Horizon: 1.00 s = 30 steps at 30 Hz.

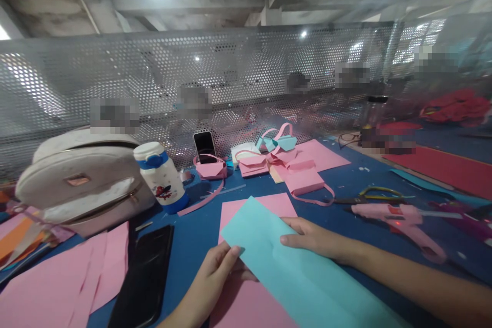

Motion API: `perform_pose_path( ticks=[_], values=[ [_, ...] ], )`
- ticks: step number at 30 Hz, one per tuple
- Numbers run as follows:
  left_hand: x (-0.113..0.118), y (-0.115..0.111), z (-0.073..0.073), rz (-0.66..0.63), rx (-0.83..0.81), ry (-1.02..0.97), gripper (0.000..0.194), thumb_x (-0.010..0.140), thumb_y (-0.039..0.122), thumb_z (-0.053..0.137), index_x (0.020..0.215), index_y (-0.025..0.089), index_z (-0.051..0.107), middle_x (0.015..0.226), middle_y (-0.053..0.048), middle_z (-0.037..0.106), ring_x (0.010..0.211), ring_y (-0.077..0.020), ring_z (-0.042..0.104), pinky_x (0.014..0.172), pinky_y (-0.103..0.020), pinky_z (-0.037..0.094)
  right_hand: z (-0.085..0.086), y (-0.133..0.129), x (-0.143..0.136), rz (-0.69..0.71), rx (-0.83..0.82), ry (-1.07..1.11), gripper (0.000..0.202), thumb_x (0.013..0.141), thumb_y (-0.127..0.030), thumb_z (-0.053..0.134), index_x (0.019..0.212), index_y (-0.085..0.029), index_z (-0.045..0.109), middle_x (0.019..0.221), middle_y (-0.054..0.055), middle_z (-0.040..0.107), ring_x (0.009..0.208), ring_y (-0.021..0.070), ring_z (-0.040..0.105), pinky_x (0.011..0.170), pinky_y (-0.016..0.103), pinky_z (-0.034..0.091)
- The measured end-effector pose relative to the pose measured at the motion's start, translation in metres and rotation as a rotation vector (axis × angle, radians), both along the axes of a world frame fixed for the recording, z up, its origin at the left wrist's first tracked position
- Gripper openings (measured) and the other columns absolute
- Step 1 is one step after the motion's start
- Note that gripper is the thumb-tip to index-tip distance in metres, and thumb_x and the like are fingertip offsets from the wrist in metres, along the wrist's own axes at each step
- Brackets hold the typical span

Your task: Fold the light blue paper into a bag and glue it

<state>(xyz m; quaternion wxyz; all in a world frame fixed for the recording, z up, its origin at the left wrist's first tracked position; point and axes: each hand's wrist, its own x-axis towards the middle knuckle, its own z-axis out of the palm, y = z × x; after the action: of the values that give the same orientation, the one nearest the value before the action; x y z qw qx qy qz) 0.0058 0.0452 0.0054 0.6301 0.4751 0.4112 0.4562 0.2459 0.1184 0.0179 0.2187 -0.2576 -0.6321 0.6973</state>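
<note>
A sheet of light blue paper (300, 277) slants across the lower middle, held up by both hands. My left hand (221, 271) pinches its left edge, thumb on top and the other fingers underneath. On the right edge, my right hand (311, 240) grips the same sheet with its thumb over the surface and fingers partly hidden below. Beneath lies a pink paper sheet (234, 212), largely covered by the blue one. Right of my right hand rests a pink hot glue gun (400, 215) with a small red light.
Folded pink paper bags (305, 179) with strap handles stand behind the sheets. Scissors (380, 195) lie near the glue gun. At left are a white bottle (165, 184), a pale backpack (88, 179), a black phone (144, 277) and pink paper (54, 282). A perforated metal screen (238, 61) closes the back.
</note>
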Motion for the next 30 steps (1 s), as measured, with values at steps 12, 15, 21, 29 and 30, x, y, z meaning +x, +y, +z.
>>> perform_pose_path(
  ticks=[12, 15, 21, 29, 30],
  values=[
    [0.0007, -0.0015, 0.0016, 0.007, 0.007, -0.052, 0.036, 0.087, 0.048, 0.067, 0.081, 0.013, 0.069, 0.069, -0.004, 0.067, 0.067, -0.0184, 0.066, 0.073, -0.034, 0.056, -0.0024, 0.0013, 0.0001, -0.003, -0.016, 0.012, 0.060, 0.082, -0.050, 0.069, 0.132, -0.019, 0.058, 0.115, 0.007, 0.070, 0.108, 0.0293, 0.064, 0.091, 0.041, 0.050],
    [0.0007, -0.0012, 0.0018, 0.008, 0.001, -0.054, 0.035, 0.086, 0.048, 0.068, 0.078, 0.013, 0.068, 0.068, -0.003, 0.066, 0.065, -0.0176, 0.064, 0.072, -0.034, 0.056, -0.0025, 0.0011, 0.0005, -0.002, -0.018, 0.006, 0.060, 0.082, -0.050, 0.069, 0.132, -0.019, 0.058, 0.115, 0.007, 0.070, 0.106, 0.0293, 0.065, 0.090, 0.041, 0.050],
    [0.0009, -0.0017, 0.0045, 0.001, 0.004, -0.042, 0.036, 0.087, 0.048, 0.067, 0.085, 0.013, 0.070, 0.072, -0.005, 0.067, 0.071, -0.0201, 0.066, 0.074, -0.035, 0.056, -0.0025, 0.0006, 0.0010, 0.000, -0.022, 0.008, 0.060, 0.081, -0.050, 0.069, 0.131, -0.019, 0.058, 0.114, 0.007, 0.070, 0.105, 0.0288, 0.065, 0.091, 0.041, 0.050],
    [0.0007, -0.0007, 0.0026, 0.007, 0.009, -0.050, 0.036, 0.086, 0.048, 0.068, 0.081, 0.013, 0.070, 0.068, -0.003, 0.065, 0.064, -0.0165, 0.063, 0.071, -0.032, 0.057, -0.0039, 0.0002, 0.0018, 0.000, -0.014, 0.012, 0.057, 0.083, -0.048, 0.069, 0.130, -0.019, 0.059, 0.112, 0.007, 0.071, 0.105, 0.0283, 0.065, 0.090, 0.040, 0.049],
    [0.0008, -0.0005, 0.0024, 0.004, 0.009, -0.055, 0.035, 0.086, 0.048, 0.068, 0.082, 0.013, 0.070, 0.067, -0.003, 0.064, 0.064, -0.0159, 0.063, 0.071, -0.032, 0.057, -0.0039, 0.0003, 0.0018, -0.002, -0.016, 0.013, 0.056, 0.083, -0.048, 0.069, 0.130, -0.019, 0.059, 0.112, 0.007, 0.071, 0.105, 0.0283, 0.064, 0.090, 0.039, 0.049]
  ],
)
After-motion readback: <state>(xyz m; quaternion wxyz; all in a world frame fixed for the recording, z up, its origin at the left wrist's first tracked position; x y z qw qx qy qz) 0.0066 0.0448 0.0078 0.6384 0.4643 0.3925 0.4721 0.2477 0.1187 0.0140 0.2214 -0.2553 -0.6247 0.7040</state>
